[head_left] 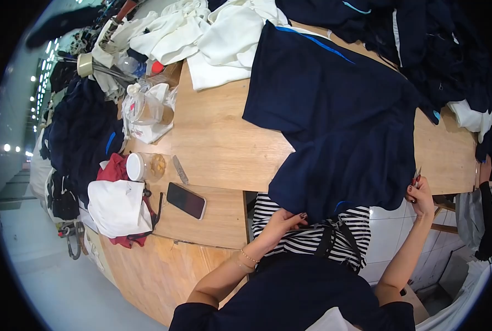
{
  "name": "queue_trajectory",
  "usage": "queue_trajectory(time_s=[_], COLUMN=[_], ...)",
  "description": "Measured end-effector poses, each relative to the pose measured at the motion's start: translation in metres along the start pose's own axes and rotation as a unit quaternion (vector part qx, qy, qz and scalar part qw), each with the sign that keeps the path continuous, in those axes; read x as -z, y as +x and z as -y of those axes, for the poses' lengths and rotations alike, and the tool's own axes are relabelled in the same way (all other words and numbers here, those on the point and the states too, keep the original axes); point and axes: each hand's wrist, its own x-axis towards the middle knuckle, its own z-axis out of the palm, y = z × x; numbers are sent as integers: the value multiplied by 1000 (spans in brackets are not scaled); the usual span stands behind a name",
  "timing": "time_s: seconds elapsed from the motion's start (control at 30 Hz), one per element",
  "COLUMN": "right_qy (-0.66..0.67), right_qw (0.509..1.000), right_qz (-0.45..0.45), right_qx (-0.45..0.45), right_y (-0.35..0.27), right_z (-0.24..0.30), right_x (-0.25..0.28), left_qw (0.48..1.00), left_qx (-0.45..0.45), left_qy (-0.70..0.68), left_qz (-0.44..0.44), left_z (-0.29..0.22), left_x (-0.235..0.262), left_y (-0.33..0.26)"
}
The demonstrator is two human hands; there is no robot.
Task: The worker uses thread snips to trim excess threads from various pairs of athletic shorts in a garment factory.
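Observation:
A dark navy garment [334, 110] with bright blue trim lies spread over the wooden table [213, 138], its near edge hanging over my lap. My left hand [287, 223] is closed, pinching that near edge between thumb and fingers. At the garment's near right corner, my right hand [421, 197] is closed around small thread snips [416, 177] whose blades point away from me. Its fingertips are right at the cloth's edge; whether they also grip the cloth I cannot tell.
White cloth [218, 33] is heaped at the back, and more navy garments [428, 60] at the back right. On the left are a phone [186, 200], a grey blade-like tool [180, 170], a clear jar with a white lid [136, 166], a plastic bag [146, 118] and a white bundle [116, 207].

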Motion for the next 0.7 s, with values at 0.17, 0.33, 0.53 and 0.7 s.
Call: queue_trajectory(time_s=[0.17, 0.33, 0.53, 0.7], right_qy=[-224, -194, -205, -191], right_qw=[957, 912, 946, 957], right_qz=[-171, -306, -170, -91], right_qx=[75, 190, 185, 196], right_y=[2, -1, 22, 28], right_z=[-1, 51, 48, 25], right_x=[22, -23, -119, -142], left_qw=[883, 765, 721, 749], left_qx=[-124, -424, -342, -375], left_qy=[440, 375, 480, 449], left_qz=[109, -306, -365, -310], left_z=[-69, -163, -205, -203], left_x=[11, 78, 94, 100], left_y=[-27, 30, 86, 87])
